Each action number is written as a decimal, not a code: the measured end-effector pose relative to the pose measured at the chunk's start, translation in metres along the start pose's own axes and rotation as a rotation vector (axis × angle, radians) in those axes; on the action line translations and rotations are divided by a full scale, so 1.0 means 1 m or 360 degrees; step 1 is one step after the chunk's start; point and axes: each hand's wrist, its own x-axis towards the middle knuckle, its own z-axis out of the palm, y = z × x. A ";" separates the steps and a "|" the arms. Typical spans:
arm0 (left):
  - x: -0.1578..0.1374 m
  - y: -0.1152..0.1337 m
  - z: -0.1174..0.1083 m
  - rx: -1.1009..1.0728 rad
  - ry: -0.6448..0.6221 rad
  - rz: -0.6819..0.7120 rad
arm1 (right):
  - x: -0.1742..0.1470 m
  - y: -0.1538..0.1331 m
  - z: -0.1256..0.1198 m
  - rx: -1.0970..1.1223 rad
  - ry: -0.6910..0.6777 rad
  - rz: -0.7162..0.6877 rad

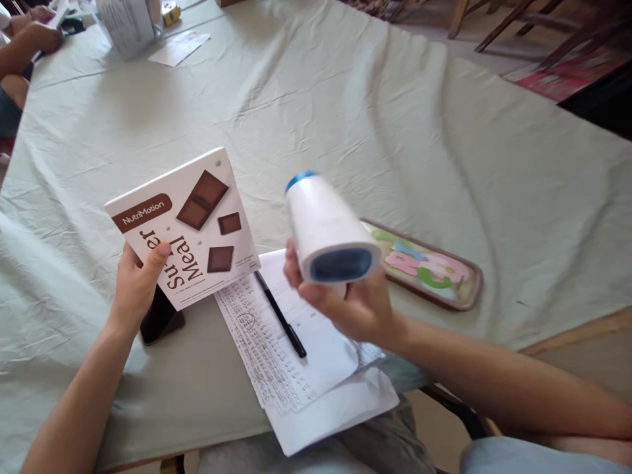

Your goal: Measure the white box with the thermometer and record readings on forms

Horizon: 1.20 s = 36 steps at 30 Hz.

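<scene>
My left hand (135, 283) grips a flat white box (205, 243) by its lower left part, thumb on the front. The box reads "NutriMotion" and "Meal" and shows brown chocolate pieces. In my right hand (358, 306) is a white tapered container (328, 220) with blue at its far end and a dark blue oval face turned toward me; I cannot tell exactly what kind it is. The container is tilted and slightly blurred, held above the table. Under both hands lie handwritten papers (316, 342) with a black pen (280, 315) across them.
A dark phone (160, 319) lies partly under the left hand and box. A pencil case (429, 266) with colourful letters sits to the right. Farther off are a plastic tub (126, 26), a paper slip (178, 49) and a yellow tape measure (170, 13). Another person's hand (44, 37) shows at far left.
</scene>
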 end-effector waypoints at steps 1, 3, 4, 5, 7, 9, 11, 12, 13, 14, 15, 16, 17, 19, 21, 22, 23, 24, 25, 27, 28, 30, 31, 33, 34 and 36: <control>0.000 -0.001 -0.001 0.0020 0.0010 0.0012 | 0.006 0.001 -0.007 -0.0209 0.0164 -0.0093; 0.001 -0.002 -0.002 0.0047 0.0019 0.0031 | 0.020 0.005 -0.019 -0.0639 0.0334 -0.0186; 0.001 -0.003 -0.003 0.0051 0.0017 0.0034 | 0.026 0.007 -0.023 -0.0820 0.0343 -0.0186; 0.002 -0.003 -0.003 0.0052 0.0013 0.0034 | 0.031 0.010 -0.026 -0.0972 0.0309 -0.0164; 0.002 -0.003 -0.003 0.0054 0.0011 0.0037 | 0.039 0.018 -0.028 -0.1185 0.0194 -0.0123; 0.002 -0.002 -0.003 0.0060 0.0013 0.0042 | 0.044 0.027 -0.026 -0.1308 0.0065 -0.0135; 0.003 -0.002 -0.003 0.0065 0.0017 0.0047 | 0.046 0.036 -0.023 -0.1376 -0.0040 -0.0176; 0.003 -0.002 -0.003 0.0065 0.0019 0.0050 | 0.047 0.040 -0.022 -0.1403 -0.0082 -0.0193; 0.003 -0.002 -0.003 0.0063 0.0020 0.0051 | 0.047 0.044 -0.022 -0.1430 -0.0116 -0.0201; 0.003 -0.003 -0.003 0.0059 0.0022 0.0050 | 0.048 0.048 -0.021 -0.1457 -0.0146 -0.0201; 0.003 -0.002 -0.002 0.0050 0.0024 0.0049 | 0.048 0.051 -0.021 -0.1484 -0.0174 -0.0196; 0.003 -0.002 -0.002 0.0034 0.0021 0.0047 | 0.048 0.053 -0.022 -0.1510 -0.0195 -0.0190; 0.002 -0.001 -0.001 0.0015 0.0015 0.0047 | 0.048 0.054 -0.022 -0.1536 -0.0202 -0.0188; -0.001 0.002 0.002 0.0001 0.0016 0.0089 | 0.048 0.054 -0.023 -0.1577 -0.0150 -0.0221; -0.005 0.006 0.005 0.0036 0.0059 0.0202 | 0.046 0.048 -0.023 -0.1568 -0.0039 -0.0306; -0.006 0.007 0.007 0.0060 0.0095 0.0268 | 0.044 0.043 -0.023 -0.1536 -0.0002 -0.0356; -0.007 0.009 0.008 0.0074 0.0129 0.0327 | 0.042 0.039 -0.022 -0.1487 -0.0005 -0.0401; -0.008 0.010 0.009 0.0074 0.0154 0.0366 | 0.040 0.034 -0.021 -0.1426 -0.0067 -0.0440; -0.008 0.011 0.010 0.0064 0.0166 0.0389 | 0.037 0.030 -0.020 -0.1362 -0.0198 -0.0484; -0.007 0.012 0.010 0.0045 0.0157 0.0395 | 0.033 0.026 -0.018 -0.1266 -0.0588 -0.0597; -0.006 0.011 0.009 0.0048 0.0143 0.0385 | 0.031 0.025 -0.016 -0.1243 -0.0783 -0.0665; -0.004 0.010 0.008 0.0069 0.0101 0.0354 | 0.028 0.026 -0.013 -0.1272 -0.1046 -0.0781; -0.002 0.008 0.007 0.0077 0.0073 0.0335 | 0.026 0.026 -0.012 -0.1317 -0.1102 -0.0813; 0.001 0.004 0.006 0.0079 0.0019 0.0306 | 0.024 0.027 -0.009 -0.1420 -0.1144 -0.0823; 0.002 0.002 0.006 0.0080 0.0005 0.0306 | 0.023 0.026 -0.008 -0.1465 -0.1158 -0.0816; 0.002 -0.001 0.006 0.0126 0.0010 0.0354 | 0.021 0.025 -0.006 -0.1519 -0.1188 -0.0809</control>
